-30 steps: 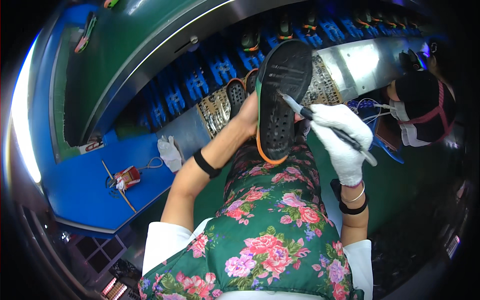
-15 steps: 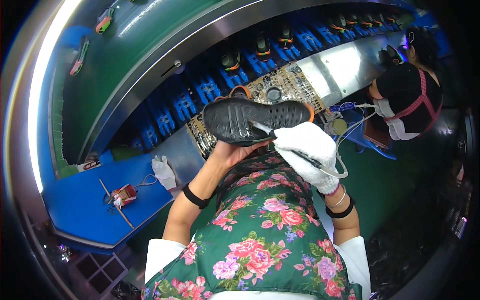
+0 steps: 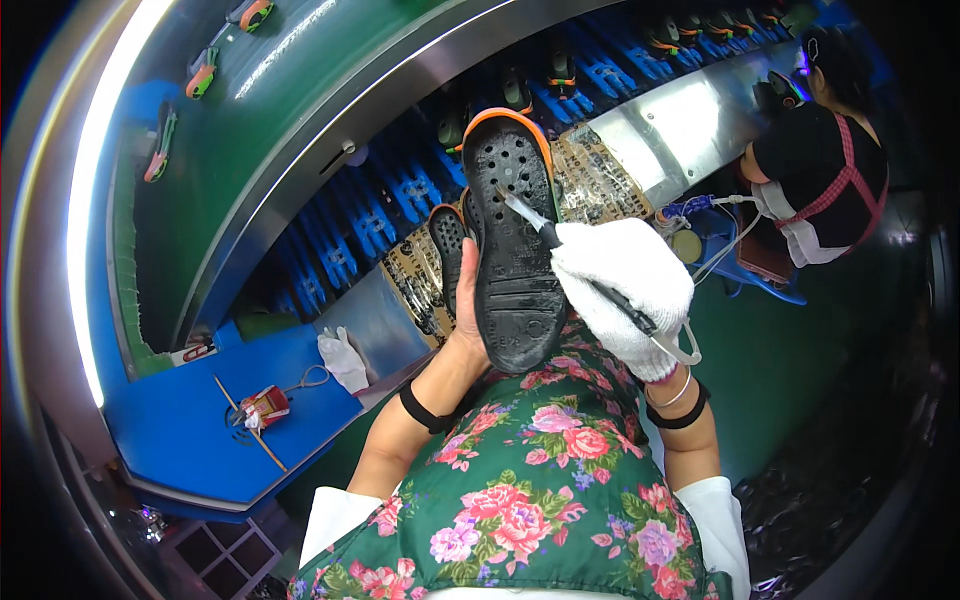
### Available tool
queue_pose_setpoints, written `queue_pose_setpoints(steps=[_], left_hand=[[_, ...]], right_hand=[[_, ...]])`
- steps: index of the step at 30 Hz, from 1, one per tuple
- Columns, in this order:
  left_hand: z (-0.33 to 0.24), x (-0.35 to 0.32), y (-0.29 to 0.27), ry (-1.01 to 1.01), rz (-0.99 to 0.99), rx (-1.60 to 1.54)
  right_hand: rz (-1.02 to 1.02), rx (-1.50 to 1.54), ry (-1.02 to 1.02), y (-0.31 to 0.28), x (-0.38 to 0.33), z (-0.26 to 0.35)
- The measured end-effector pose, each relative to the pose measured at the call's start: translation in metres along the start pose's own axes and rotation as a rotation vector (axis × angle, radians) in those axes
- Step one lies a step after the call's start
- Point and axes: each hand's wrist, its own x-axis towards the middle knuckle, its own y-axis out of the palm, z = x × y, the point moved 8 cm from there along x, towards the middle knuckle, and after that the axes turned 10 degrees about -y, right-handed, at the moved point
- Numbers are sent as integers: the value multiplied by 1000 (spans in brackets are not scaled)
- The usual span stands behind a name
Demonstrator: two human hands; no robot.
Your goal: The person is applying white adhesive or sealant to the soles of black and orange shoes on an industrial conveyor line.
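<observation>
Worktop (image 3: 180, 440) on the left is blue and carries a small red tool with a loop of cord (image 3: 262, 405) and a thin stick (image 3: 248, 424), well apart from the hands, with a white glove (image 3: 344, 360) lying at its right edge. Far beyond it curves a green belt (image 3: 200, 190) with shoes riding on it, and blue racks (image 3: 350, 240) sit between the belt and the lap.

The left hand (image 3: 465, 315), bare with a black band at the wrist, has its grip closed on the edge of a black sole (image 3: 515, 250) with an orange rim. The sole stands upright over the lap, tread turned toward the head, which seems meant to give the brush a flat, well-lit face to work on. A second dark sole (image 3: 447, 250) shows just behind the hand.

The right hand (image 3: 625, 290), in a white glove, clenches a slim brush (image 3: 575, 270) like a pen; its pale tip touches the upper tread. The slanted hold likely keeps the bristles flat against the rubber.

At the far right another person in a black top (image 3: 820, 170) bends over a metal worktop (image 3: 680, 120).
</observation>
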Motion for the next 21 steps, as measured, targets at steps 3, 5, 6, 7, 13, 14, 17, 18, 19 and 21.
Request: queue_pose_setpoints(steps=[3,5,6,7,13,14,17,18,19,21], left_hand=[[4,-1,-7,19,-119,40],[6,-1,-9,24,-183,114],[8,-2,-7,24,-182,116],[11,-2,-1,19,-148,121],[15,-4,5,-9,67,57],[13,-4,6,-6,67,66],[5,-4,-7,45,-155,150],[0,-8,-10,98,-263,269],[1,-6,-6,82,-213,252],[1,-4,-6,49,-199,231]], right_hand=[[7,-52,-58,0,11,5],[16,-90,-101,0,15,8],[33,-66,-96,1,18,9],[51,-41,-93,3,19,8],[130,10,-78,25,7,18],[112,82,-61,21,8,15],[38,58,-35,9,9,3],[42,43,-45,8,9,2],[112,-26,-68,13,5,4],[160,-42,-10,29,-12,4]])
